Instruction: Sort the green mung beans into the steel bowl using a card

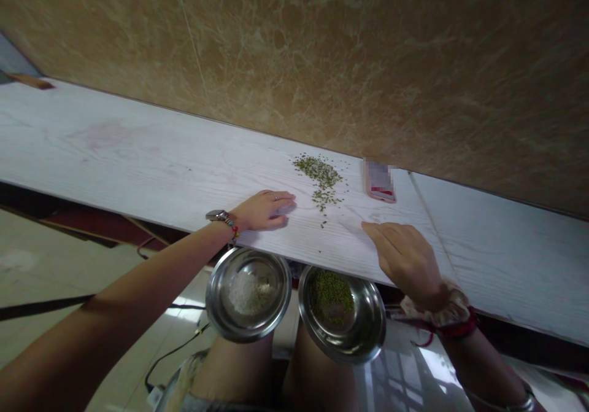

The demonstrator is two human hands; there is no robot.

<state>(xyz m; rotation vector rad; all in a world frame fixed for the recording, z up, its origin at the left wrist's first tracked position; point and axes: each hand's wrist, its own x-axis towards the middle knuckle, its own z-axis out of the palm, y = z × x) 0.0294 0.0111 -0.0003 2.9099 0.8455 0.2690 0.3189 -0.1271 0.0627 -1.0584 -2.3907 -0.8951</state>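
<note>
A small heap of green beans (321, 178) lies on the white wooden table (138, 154). My left hand (264, 209) lies flat on the table just left of the beans, fingers stretched out, holding nothing. My right hand (405, 255) rests on the table edge, right of and below the beans, fingers extended and together, holding nothing. Two steel bowls sit on my lap below the table edge: the left bowl (248, 293) holds white grains, the right bowl (343, 314) holds green beans.
A phone in a pink case (380, 182) lies on the table right of the beans, near the brown marbled wall (322, 50). A seam (427, 215) runs across the tabletop. Cables (175, 350) trail over the tiled floor at lower left.
</note>
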